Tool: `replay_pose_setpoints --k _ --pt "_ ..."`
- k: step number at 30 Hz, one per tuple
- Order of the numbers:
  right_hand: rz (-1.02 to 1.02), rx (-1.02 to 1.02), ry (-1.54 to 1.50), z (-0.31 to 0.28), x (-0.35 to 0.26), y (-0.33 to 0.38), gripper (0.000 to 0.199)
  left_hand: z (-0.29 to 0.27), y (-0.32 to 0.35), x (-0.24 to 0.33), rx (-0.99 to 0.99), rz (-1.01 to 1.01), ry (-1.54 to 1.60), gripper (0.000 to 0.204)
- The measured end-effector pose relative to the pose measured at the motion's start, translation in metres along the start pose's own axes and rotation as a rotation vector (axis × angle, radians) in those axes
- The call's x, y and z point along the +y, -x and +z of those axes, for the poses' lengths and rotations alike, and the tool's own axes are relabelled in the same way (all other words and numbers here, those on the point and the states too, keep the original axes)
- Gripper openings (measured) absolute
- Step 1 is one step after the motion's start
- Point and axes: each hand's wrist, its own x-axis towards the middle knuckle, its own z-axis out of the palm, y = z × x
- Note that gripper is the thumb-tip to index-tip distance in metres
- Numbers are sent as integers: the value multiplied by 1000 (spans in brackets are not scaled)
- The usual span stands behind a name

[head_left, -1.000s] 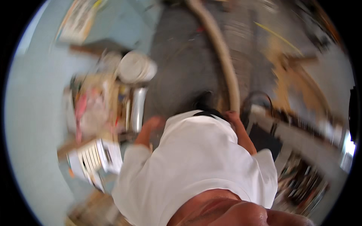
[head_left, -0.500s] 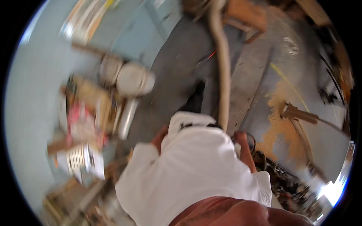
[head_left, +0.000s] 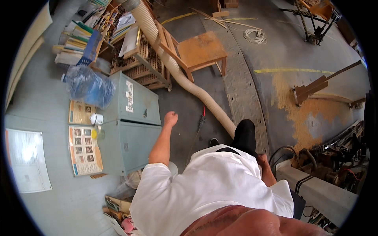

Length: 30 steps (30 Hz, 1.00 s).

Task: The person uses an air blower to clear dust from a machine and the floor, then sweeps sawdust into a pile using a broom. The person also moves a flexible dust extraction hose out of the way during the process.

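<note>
My left hand (head_left: 171, 118) is stretched forward beside the grey-blue metal cabinet (head_left: 139, 135), with space between them. Its fingers are curled closed, and nothing shows in them. My right hand (head_left: 263, 160) hangs low by my right thigh, partly hidden by the white shirt and dark trousers, so its fingers cannot be made out. A red-tipped tool with a thin cord (head_left: 202, 120) lies on the floor ahead. Past it runs a ribbed beige hose (head_left: 201, 95), which ends from sight behind my raised leg.
A dusty wooden chair (head_left: 201, 49) stands ahead by a slatted rack (head_left: 143, 72). On the cabinet sits a bagged blue water bottle (head_left: 88, 84). Machinery (head_left: 321, 185) borders my right. A coiled white cable (head_left: 255, 36) and sawdust (head_left: 301, 114) lie on the floor.
The view has turned and sharpened, bringing the chair and cabinet closer. My left hand has swung out from my side to the front. My right hand has dropped back beside my thigh.
</note>
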Motion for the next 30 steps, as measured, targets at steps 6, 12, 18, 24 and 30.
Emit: replay_pose_setpoints --k 6,12,18,24,30 --pt "107 -90 -263 -55 -9 -59 19 46 -53 75 -64 138 433 26" --pt "64 -80 -134 -141 77 -161 16 159 -59 100 -473 114 4 36" --pt "-324 -67 299 -293 171 -251 12 180 -41 125 -584 -453 -111 39" --pt "285 129 -954 -486 254 -340 33 182 -137 259 -368 -194 227 35" --pt "263 283 -1063 -549 236 -395 43 161 -243 369 -462 -219 206 32"
